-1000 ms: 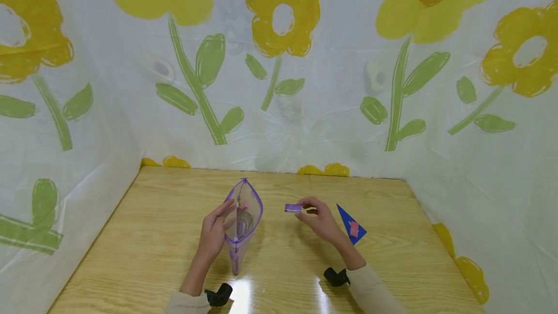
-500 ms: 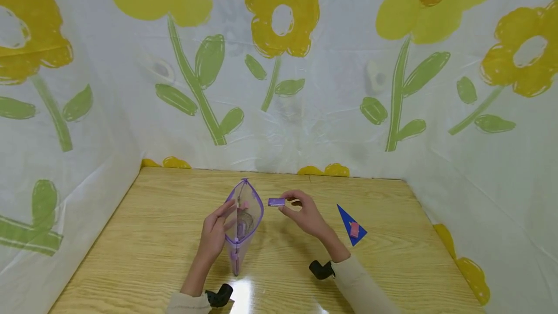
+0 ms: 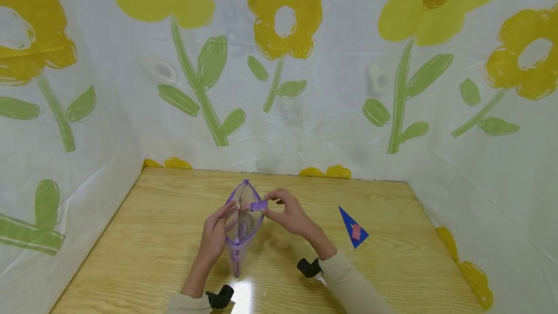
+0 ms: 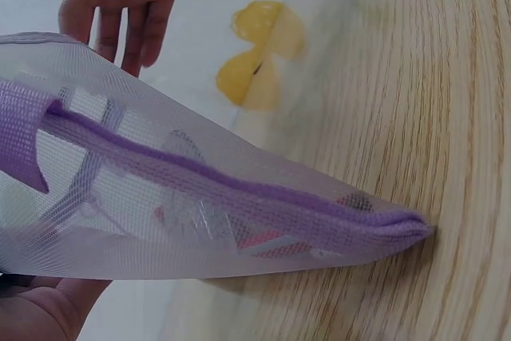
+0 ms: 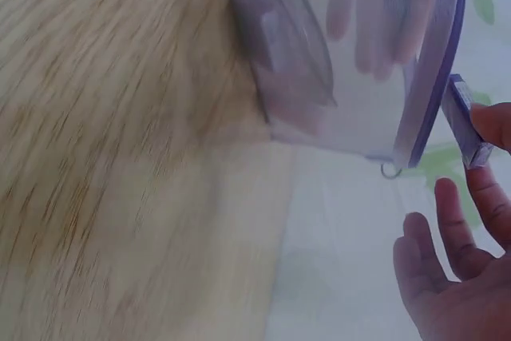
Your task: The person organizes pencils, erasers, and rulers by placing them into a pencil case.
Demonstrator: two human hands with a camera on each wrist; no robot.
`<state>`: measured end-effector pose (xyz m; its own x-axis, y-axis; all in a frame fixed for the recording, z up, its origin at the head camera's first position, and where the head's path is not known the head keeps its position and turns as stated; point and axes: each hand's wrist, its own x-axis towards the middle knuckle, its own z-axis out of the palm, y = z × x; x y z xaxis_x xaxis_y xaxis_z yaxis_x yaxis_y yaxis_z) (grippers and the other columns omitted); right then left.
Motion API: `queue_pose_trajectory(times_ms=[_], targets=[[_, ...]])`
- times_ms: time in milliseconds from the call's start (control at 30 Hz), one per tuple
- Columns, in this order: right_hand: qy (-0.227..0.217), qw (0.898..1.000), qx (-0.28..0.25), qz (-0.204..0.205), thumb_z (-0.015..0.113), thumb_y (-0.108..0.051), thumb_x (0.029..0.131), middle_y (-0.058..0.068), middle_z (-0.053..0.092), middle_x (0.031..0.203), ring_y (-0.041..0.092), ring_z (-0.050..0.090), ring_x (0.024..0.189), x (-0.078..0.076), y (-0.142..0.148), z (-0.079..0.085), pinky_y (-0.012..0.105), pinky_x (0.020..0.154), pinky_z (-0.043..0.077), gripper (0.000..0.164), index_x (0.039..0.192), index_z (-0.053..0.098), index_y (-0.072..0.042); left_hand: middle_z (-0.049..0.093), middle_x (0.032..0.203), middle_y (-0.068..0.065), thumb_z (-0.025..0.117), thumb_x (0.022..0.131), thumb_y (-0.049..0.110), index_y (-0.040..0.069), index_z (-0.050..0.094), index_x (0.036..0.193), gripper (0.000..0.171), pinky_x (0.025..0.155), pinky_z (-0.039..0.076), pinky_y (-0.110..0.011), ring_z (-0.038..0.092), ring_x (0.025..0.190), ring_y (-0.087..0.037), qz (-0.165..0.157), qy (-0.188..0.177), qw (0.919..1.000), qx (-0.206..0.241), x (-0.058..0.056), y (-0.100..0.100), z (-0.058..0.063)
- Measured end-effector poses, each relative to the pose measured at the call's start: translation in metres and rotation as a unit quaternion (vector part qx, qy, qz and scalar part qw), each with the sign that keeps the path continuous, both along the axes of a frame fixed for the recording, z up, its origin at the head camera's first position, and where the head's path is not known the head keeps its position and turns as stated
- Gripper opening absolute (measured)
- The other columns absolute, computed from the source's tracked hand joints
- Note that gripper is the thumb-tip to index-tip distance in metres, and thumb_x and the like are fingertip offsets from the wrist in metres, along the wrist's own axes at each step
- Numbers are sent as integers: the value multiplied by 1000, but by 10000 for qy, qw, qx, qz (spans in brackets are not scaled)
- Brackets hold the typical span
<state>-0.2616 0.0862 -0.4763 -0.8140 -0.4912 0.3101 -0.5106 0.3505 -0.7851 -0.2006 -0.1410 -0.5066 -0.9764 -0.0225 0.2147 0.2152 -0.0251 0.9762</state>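
In the head view my left hand (image 3: 212,237) grips the left side of a clear mesh zip pouch (image 3: 242,252) with purple edging. The pouch stands upright on the table, its mouth spread wide. A round see-through item (image 3: 246,223) and something pink show inside it. Thumb and fingers of my right hand (image 3: 291,216) pinch a small flat purple block (image 3: 258,206) at the pouch's mouth, near the right rim. In the right wrist view the block (image 5: 460,121) is beside the pouch's purple edge (image 5: 435,85); my other right fingers are spread. The left fingers show blurred through the mesh.
Right of the hands, a blue triangular piece (image 3: 348,224) lies on the wooden table (image 3: 392,265) with a small pink item (image 3: 356,232) on it. White flowered cloth (image 3: 331,125) hangs around the table's back and sides. Each wrist wears a black camera (image 3: 308,268).
My right hand has moved left, carrying the purple block from right of the pouch to its mouth. The left hand and pouch have stayed nearly still.
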Motion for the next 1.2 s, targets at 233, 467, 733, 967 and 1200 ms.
queue_pose_trajectory(times_ms=[233, 467, 733, 967, 1200], targets=[[45, 9978, 295, 587, 74, -10, 92, 9, 61, 125, 29, 55, 120, 7, -11, 7, 57, 104, 47, 17, 108, 69, -13, 36, 155, -34, 18, 100, -8, -16, 40, 146, 52, 109, 44, -54, 40, 141, -49, -31, 35, 10000, 42, 0, -1, 0], [3, 9958, 550, 730, 73, -12, 93, 14, 57, 132, 32, 50, 126, 14, -16, 11, 60, 107, 43, 17, 109, 70, -13, 36, 155, -34, 19, 100, -8, -16, 41, 146, 51, 110, 42, -56, 40, 142, -50, -33, 50, 10000, 34, 0, -2, -1], [135, 9941, 614, 884, 73, -17, 94, 15, 54, 135, 32, 44, 129, 19, -18, 12, 54, 108, 40, 18, 112, 69, -14, 36, 155, -34, 19, 101, -7, -15, 41, 146, 51, 110, 42, -58, 40, 142, -49, -45, 44, 10000, -23, 0, -2, -2], [498, 9927, 326, 1046, 72, -15, 95, 6, 63, 133, 25, 52, 125, 20, -19, 15, 47, 106, 43, 22, 117, 70, -12, 38, 153, -35, 20, 99, -9, -17, 43, 144, 52, 106, 46, -55, 42, 139, -51, 22, 157, 9998, -78, -1, -2, -1], [48, 9964, 0, 843, 70, -14, 96, 2, 69, 122, 17, 61, 111, 24, -15, 14, 45, 94, 53, 24, 120, 70, -13, 40, 153, -33, 20, 99, -9, -16, 44, 144, 51, 105, 48, -52, 45, 138, -49, 108, 98, 9999, -57, 0, -4, -2]])
